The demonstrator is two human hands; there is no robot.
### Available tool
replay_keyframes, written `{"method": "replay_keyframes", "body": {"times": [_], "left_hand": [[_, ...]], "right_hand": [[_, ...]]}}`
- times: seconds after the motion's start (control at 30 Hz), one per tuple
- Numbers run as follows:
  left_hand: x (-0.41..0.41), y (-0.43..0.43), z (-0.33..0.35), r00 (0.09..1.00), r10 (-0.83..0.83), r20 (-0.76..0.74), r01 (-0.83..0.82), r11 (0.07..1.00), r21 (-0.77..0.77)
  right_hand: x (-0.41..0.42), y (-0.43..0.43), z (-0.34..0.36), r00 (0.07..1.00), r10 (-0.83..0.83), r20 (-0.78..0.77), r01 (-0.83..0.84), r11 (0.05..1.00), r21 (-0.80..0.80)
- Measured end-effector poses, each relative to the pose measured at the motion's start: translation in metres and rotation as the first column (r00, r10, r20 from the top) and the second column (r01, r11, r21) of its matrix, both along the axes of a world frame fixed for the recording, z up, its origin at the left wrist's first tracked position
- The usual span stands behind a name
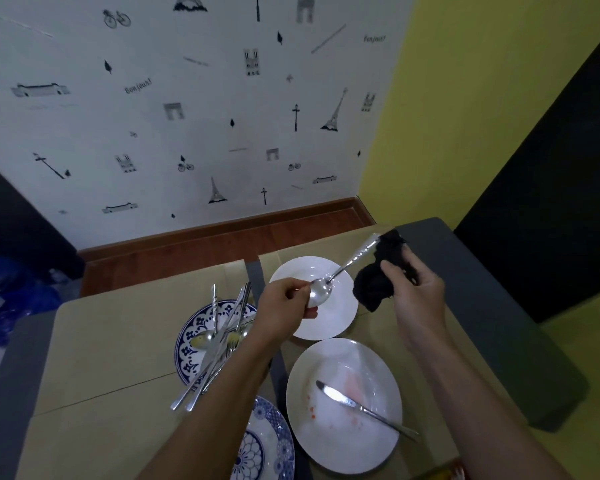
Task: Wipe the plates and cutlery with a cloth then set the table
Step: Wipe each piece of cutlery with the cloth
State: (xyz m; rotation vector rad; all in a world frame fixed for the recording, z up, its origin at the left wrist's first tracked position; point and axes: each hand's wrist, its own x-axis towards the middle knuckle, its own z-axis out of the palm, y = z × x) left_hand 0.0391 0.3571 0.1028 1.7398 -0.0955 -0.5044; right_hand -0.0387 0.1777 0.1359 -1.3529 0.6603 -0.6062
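Steel spoon (340,268), handle up-right, toward cloth (378,278)

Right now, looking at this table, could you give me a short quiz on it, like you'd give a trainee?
1. True or false: the knife lies on a white plate with red smears.
2. Fill in: the left hand holds a ___ by its bowl.
3. What holds the black cloth? A) the left hand B) the right hand C) neither.
Key: 1 true; 2 spoon; 3 B.
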Motion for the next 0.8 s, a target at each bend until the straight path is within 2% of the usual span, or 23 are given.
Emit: {"method": "replay_keyframes", "body": {"times": [0.1,0.23,0.4,0.5,0.6,0.7,0.8], "left_hand": [[0.002,-0.001,0.003,1.000,-0.009,-0.003,0.009,1.000,0.009],[-0.002,-0.008,0.007,0.992,-0.114,0.060,0.115,0.993,-0.021],[-0.001,-0.003,0.007,0.943,-0.253,0.215,0.234,0.966,0.111],[0.000,0.000,0.010,0.910,-0.311,0.276,0.274,0.948,0.165],[0.000,0.001,0.012,0.856,-0.380,0.351,0.319,0.922,0.220],[0.002,0.001,0.012,0.820,-0.436,0.372,0.367,0.898,0.243],[0.004,0.000,0.012,0.782,-0.489,0.386,0.406,0.870,0.280]], "right_hand": [[-0.002,0.004,-0.005,0.997,0.082,-0.003,-0.082,0.994,-0.069],[0.001,0.018,-0.009,0.951,0.285,-0.120,-0.301,0.941,-0.154],[0.006,0.019,-0.014,0.950,0.242,-0.195,-0.277,0.945,-0.175],[0.007,0.016,-0.011,0.956,0.225,-0.187,-0.245,0.965,-0.092],[0.010,0.014,-0.006,0.938,0.278,-0.209,-0.292,0.956,-0.041],[0.012,0.014,0.002,0.924,0.309,-0.223,-0.327,0.944,-0.048],[0.016,0.012,0.005,0.942,0.261,-0.210,-0.276,0.960,-0.043]]}}
